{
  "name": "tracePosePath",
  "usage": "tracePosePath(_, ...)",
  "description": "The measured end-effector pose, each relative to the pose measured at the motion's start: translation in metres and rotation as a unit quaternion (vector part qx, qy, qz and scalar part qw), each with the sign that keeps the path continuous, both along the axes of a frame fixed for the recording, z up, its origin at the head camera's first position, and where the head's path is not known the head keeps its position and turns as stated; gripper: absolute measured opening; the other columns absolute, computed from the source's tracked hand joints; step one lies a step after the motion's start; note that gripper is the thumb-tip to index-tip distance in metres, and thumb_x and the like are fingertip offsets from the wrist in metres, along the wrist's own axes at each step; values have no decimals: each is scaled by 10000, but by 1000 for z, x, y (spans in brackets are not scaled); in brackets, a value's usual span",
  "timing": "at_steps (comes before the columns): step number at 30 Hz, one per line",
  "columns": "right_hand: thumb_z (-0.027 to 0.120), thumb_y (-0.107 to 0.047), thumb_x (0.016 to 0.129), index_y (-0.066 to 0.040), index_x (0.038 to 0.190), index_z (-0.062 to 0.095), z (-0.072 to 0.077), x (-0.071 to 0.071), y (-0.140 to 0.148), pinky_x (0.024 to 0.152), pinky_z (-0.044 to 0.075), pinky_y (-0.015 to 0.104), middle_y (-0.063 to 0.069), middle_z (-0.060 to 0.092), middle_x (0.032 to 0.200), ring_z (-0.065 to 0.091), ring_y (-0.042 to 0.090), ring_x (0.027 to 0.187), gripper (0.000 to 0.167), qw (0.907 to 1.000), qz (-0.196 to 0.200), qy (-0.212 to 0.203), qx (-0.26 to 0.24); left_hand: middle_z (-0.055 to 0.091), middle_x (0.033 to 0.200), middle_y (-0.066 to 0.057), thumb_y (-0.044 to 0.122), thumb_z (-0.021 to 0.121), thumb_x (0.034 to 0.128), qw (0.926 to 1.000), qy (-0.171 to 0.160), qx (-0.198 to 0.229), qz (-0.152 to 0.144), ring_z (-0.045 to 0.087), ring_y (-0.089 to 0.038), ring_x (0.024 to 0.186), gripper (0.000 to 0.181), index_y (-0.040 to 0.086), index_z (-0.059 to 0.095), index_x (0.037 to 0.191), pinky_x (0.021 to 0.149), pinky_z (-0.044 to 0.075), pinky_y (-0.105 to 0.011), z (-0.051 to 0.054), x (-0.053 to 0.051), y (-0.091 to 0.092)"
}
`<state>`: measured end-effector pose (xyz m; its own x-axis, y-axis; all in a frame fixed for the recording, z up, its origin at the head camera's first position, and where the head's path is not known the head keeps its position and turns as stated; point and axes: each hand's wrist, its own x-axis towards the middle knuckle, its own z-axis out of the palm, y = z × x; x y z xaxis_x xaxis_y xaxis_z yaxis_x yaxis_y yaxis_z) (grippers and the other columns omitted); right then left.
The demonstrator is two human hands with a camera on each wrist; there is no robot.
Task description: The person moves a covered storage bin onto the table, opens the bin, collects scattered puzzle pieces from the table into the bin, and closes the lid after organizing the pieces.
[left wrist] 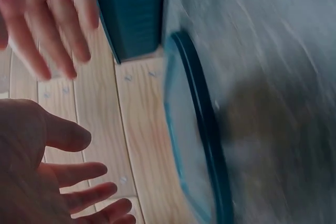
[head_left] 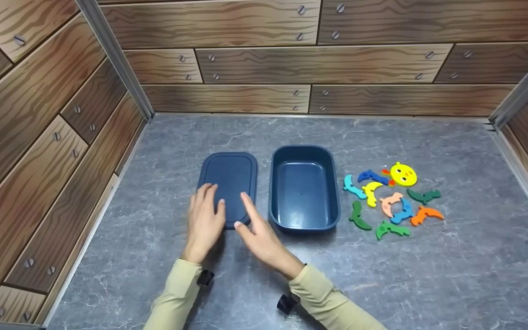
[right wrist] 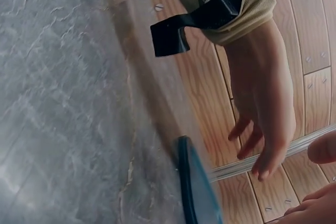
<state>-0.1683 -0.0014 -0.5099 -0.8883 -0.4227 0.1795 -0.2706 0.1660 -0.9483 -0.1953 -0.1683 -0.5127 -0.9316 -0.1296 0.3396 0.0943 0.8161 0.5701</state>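
Beside uncovered box, inside showing, left hand, right hand near lid, grips wide

- Head: high over the near side, facing forward and down, widest view. Table fills lower frame, wood walls top and left.
- Left wrist: close, low, rolled sideways, facing across table. Table at right, left hand lower left.
- Right wrist: close, low, rolled the other way. Table at left, right hand lower right.
- Shared: lid, both hands in all three; box in head and left wrist.
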Motion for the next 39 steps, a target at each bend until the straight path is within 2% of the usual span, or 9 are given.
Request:
tracePosePath(3, 486, -100, 1019, -135, 1582, 175, 13, 6, 2, 1181, 143, 391, 37, 145, 1626, 134, 175, 1473, 644, 9998, -44, 25, -184, 503, 1401, -156, 123, 605, 953, 9999, 72, -48, -92, 463, -341, 1232, 418, 6, 571, 1353, 990, 380, -516, 1, 0, 10)
tracePosePath(6, 480, -92, 1024, -116, 1577, 190, 16, 7, 6, 1184, 130, 389, 45, 151, 1623, 134, 176, 1475, 625, 9995, -117, 162, -243, 497, 1417, -143, 134, 600, 958, 9997, 93, -97, -188, 458, -333, 1250, 415, 20, 572, 1357, 974, 393, -505, 1, 1, 20)
tracePosePath(8, 479, -94, 1026, -90, 1573, 206, 16, 7, 9, 1185, 126, 393, 47, 159, 1622, 136, 178, 1477, 611, 9991, -156, 262, -299, 495, 1421, -144, 140, 595, 963, 9994, 141, -120, -279, 457, -335, 1255, 411, 21, 573, 1355, 970, 398, -505, 0, 1, 25)
tracePosePath(10, 481, -111, 1031, -119, 1574, 221, 7, 3, 13, 1185, 126, 377, 7, 168, 1620, 140, 149, 1474, 603, 9985, -211, 391, -304, 491, 1429, -133, 151, 590, 968, 9992, 157, -157, -344, 452, -330, 1267, 408, 29, 574, 1356, 965, 402, -507, 0, 2, 31)
tracePosePath(16, 454, -25, 1022, -66, 1552, 278, 9, 3, 28, 1183, 140, 376, 50, 234, 1604, 180, 190, 1471, 560, 9970, -353, 572, -376, 490, 1435, -135, 157, 610, 953, 9978, 241, -280, -551, 442, -326, 1291, 418, 36, 578, 1351, 965, 410, -509, -3, 2, 45)
tracePosePath(22, 395, 76, 1005, 60, 1512, 283, 35, 10, 47, 1182, 150, 408, 173, 252, 1579, 197, 296, 1465, 519, 9964, -484, 518, -460, 474, 1455, -158, 183, 599, 961, 9953, 331, -453, -793, 396, -366, 1353, 425, 31, 569, 1356, 1068, 334, -559, -5, 0, 59)
tracePosePath(26, 389, 87, 1004, 93, 1498, 284, 48, 14, 61, 1178, 165, 426, 200, 249, 1574, 196, 333, 1462, 505, 9965, -562, 469, -392, 451, 1475, -172, 196, 594, 968, 9938, 331, -540, -910, 368, -378, 1379, 433, 21, 561, 1362, 1107, 284, -569, -7, 0, 65)
tracePosePath(34, 403, 8, 1035, -30, 1527, 321, 18, 2, 83, 1181, 155, 434, 98, 276, 1585, 198, 272, 1469, 500, 9938, -814, 678, -343, 357, 1552, -129, 235, 546, 990, 9931, 19, -616, -1001, 295, -333, 1431, 480, 47, 501, 1429, 1122, 260, -565, -7, 0, 75)
tracePosePath(39, 475, -152, 1047, -100, 1522, 375, 13, -1, 95, 1164, 216, 445, 50, 346, 1560, 281, 236, 1440, 489, 9892, -1079, 987, 62, 291, 1587, -113, 260, 547, 994, 9927, -40, -695, -985, 233, -317, 1457, 505, 48, 481, 1447, 1123, 256, -567, -6, -2, 80)
